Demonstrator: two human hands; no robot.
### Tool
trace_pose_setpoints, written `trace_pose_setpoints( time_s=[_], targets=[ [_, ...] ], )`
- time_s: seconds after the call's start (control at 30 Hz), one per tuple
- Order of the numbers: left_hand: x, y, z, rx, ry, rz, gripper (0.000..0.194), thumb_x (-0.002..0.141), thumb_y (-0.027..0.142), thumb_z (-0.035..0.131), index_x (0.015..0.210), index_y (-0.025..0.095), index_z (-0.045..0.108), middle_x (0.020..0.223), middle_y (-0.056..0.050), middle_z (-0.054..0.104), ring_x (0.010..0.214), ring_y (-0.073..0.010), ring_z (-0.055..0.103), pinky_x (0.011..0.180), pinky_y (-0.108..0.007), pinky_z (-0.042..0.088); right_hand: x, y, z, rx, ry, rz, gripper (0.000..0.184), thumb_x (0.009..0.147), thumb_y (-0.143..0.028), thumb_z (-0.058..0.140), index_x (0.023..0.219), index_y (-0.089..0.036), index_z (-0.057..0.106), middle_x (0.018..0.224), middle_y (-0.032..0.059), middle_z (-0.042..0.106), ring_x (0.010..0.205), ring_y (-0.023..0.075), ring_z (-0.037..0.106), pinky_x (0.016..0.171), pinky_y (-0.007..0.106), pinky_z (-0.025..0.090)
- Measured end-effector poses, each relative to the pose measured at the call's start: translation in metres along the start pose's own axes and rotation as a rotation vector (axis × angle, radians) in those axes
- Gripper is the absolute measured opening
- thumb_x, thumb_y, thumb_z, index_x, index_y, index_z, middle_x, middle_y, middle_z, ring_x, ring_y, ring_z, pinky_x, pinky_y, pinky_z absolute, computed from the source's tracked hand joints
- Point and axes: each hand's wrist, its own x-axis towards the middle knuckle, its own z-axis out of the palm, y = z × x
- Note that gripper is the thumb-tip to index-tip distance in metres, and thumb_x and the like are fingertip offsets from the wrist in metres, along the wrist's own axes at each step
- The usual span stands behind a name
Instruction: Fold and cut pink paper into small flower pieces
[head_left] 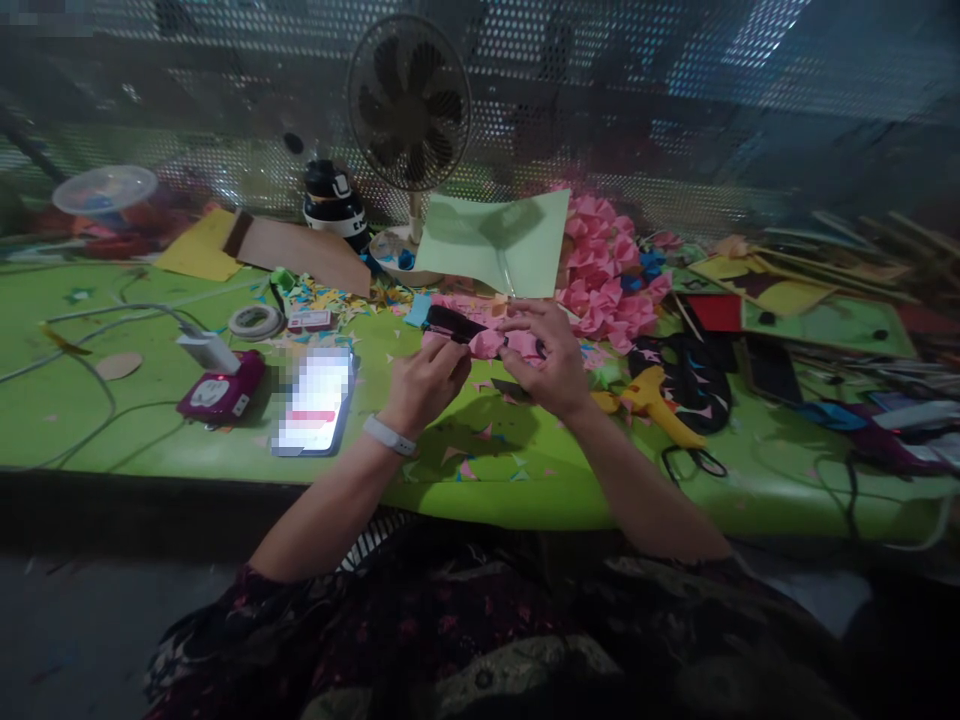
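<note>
My left hand (429,378), with a pale band on its wrist, is closed with its fingertips pinched at the left end of a pink folded paper piece (486,345). My right hand (553,362) grips the same paper from the right, thumb below and fingers over it. A dark elongated strip (455,322) lies along the paper's far side; I cannot tell if it is attached. Pink paper scraps and a small blue piece (417,310) are just beyond. A yellow glue gun (670,410) lies right of my right hand, near black scissor handles (694,463).
A pile of pink folded paper (604,265) stands at the back right, beside a pale green sheet (491,240) and a fan (409,105). On the left are a lit phone (319,400), a purple power socket (222,390) with cables, and a tape roll (256,321).
</note>
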Motion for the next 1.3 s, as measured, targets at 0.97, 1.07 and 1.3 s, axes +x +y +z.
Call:
trace_pose_setpoints(
  time_s=[0.97, 1.07, 1.3],
  targets=[
    [0.0, 0.001, 0.0, 0.0, -0.034, 0.018, 0.024, 0.096, 0.024, 0.053, 0.076, 0.017, 0.063, 0.071, -0.003, 0.068, 0.057, -0.0094, 0.057, 0.051, -0.022, 0.034, 0.003, 0.006, -0.001, -0.133, -0.118, -0.15, 0.013, 0.077, -0.023, 0.068, 0.088, -0.027, 0.071, 0.119, 0.0063, 0.069, 0.116, 0.0301, 0.06, 0.107, 0.054, 0.038],
    [0.0, 0.002, 0.0, -0.002, -0.024, 0.02, 0.024, 0.096, 0.024, 0.054, 0.076, 0.017, 0.063, 0.071, -0.002, 0.067, 0.057, -0.0095, 0.056, 0.051, -0.022, 0.033, 0.004, 0.008, -0.001, -0.138, -0.116, -0.16, 0.008, 0.077, -0.023, 0.068, 0.084, -0.027, 0.07, 0.116, 0.0061, 0.07, 0.114, 0.0296, 0.062, 0.106, 0.053, 0.04],
    [-0.002, 0.0, 0.001, -0.038, -0.046, -0.004, 0.021, 0.096, 0.023, 0.054, 0.079, 0.018, 0.065, 0.073, -0.003, 0.067, 0.06, -0.0101, 0.057, 0.053, -0.022, 0.036, 0.004, 0.009, -0.001, -0.134, -0.099, -0.162, 0.006, 0.078, -0.022, 0.068, 0.082, -0.026, 0.069, 0.112, 0.007, 0.072, 0.112, 0.0301, 0.063, 0.105, 0.053, 0.04]
  ],
)
